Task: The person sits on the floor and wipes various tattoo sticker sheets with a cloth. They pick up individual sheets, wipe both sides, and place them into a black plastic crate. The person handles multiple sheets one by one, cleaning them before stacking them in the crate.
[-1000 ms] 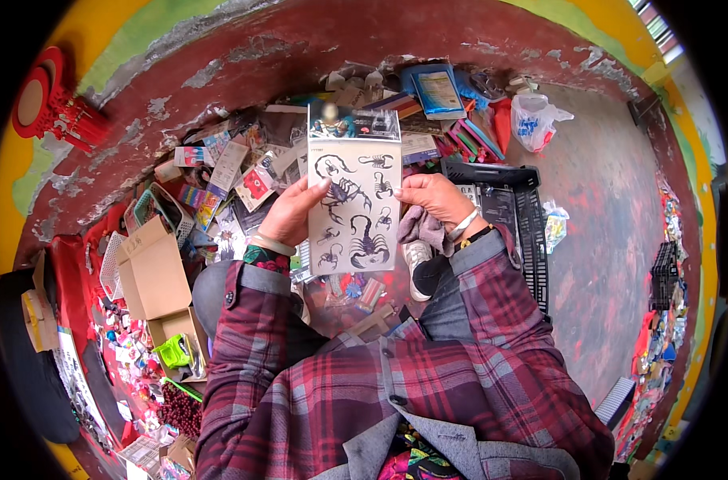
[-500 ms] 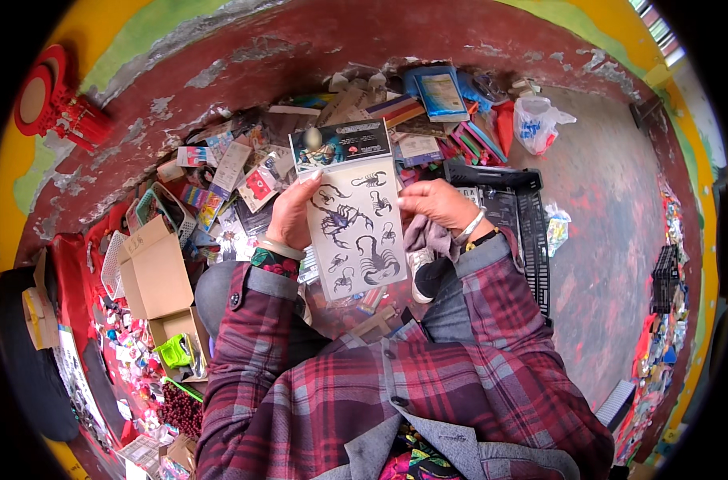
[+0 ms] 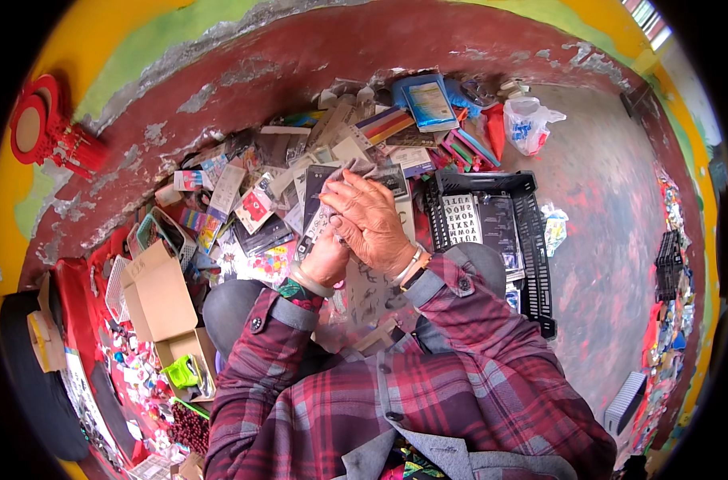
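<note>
My left hand is closed on a packet of scorpion tattoo sheets, tilted and largely covered by both hands. Over it lies my right hand, its fingers wrapped round a greyish-mauve cloth that is pressed against the packet. The two hands touch and partly overlap. Below my wrists shows a grey sheet with dark printed figures; whether it belongs to the held packet, I cannot tell.
A black plastic crate holding flat packets, one a letter stencil sheet, stands at my right knee. Heaped packages lie against the wall. On the left are an open cardboard box and baskets; a white plastic bag sits far right.
The packet was upright with its scorpion side facing me; now it is tilted and mostly covered. My right hand has moved left onto it with the cloth, meeting my left hand.
</note>
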`<state>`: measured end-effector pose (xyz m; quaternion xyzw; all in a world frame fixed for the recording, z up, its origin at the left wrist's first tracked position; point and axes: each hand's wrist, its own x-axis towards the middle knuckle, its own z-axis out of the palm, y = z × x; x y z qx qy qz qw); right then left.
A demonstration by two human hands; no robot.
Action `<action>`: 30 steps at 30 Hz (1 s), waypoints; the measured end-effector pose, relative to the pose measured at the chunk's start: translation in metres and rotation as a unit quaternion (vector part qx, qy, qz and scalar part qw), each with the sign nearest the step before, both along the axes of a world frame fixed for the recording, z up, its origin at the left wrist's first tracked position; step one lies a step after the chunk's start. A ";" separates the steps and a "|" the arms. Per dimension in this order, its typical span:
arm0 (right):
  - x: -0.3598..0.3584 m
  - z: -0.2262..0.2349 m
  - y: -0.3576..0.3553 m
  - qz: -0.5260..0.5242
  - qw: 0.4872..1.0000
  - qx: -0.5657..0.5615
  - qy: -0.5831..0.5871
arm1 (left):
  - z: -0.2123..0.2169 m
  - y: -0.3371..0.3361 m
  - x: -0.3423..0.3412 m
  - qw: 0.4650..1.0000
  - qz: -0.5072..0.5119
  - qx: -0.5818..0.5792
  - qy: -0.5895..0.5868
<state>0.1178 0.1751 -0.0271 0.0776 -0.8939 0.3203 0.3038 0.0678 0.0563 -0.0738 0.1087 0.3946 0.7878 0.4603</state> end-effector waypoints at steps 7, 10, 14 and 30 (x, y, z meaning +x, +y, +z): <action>-0.016 -0.007 0.022 -0.083 0.993 -0.068 0.057 | 0.008 -0.009 -0.002 0.987 -0.061 -0.037 0.145; -0.010 -0.003 0.027 -0.095 0.985 -0.142 -0.026 | 0.013 -0.015 -0.003 0.996 -0.040 -0.032 0.067; -0.007 -0.003 0.041 -0.148 0.957 -0.208 -0.138 | 0.034 -0.023 -0.013 1.000 0.013 0.003 0.007; 0.011 -0.017 -0.032 -0.018 0.997 0.045 -0.058 | 0.010 -0.009 -0.021 0.954 0.059 0.225 -0.189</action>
